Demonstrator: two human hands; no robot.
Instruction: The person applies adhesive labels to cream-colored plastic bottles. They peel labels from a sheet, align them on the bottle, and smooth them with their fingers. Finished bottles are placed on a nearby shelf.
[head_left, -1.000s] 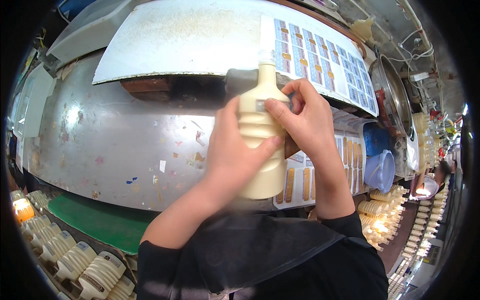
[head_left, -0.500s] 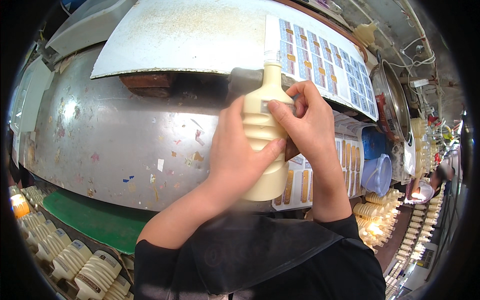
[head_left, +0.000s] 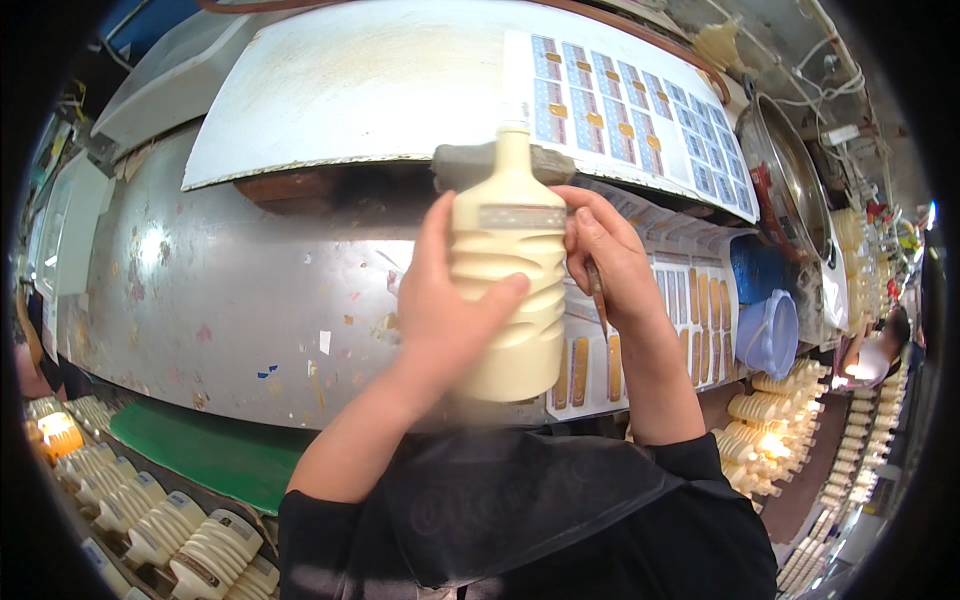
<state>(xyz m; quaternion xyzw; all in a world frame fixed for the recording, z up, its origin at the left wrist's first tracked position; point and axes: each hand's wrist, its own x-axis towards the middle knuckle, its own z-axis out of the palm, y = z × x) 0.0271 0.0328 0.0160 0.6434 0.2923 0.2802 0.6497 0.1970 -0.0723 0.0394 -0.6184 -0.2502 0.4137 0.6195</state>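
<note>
A cream-coloured bottle (head_left: 512, 345) with a narrow neck and grooved sides stands nearly upright in front of me, its clear tip at the top. My left hand (head_left: 435, 310) is wrapped round its left side, the thumb across the front. Across the bottle's shoulder runs a greyish patterned label (head_left: 522, 217). At the label's right end are the fingertips of my right hand (head_left: 615, 262), bent and close to the bottle's edge. A thin brown flat piece (head_left: 597, 290) sticks down from that hand; its kind is not clear.
Sheets of blue labels (head_left: 600, 105) lie on a raised white board (head_left: 360, 90); gold label sheets (head_left: 690, 345) lie below it. A metal bench (head_left: 240, 300), a lilac bucket (head_left: 768, 335), a large metal pan (head_left: 790, 170) and rows of cream bottles (head_left: 215, 555) surround me. A person (head_left: 880, 350) is at far right.
The bottle has shifted slightly left and turned so the label faces me. My right hand has moved off the label's front to the bottle's right edge.
</note>
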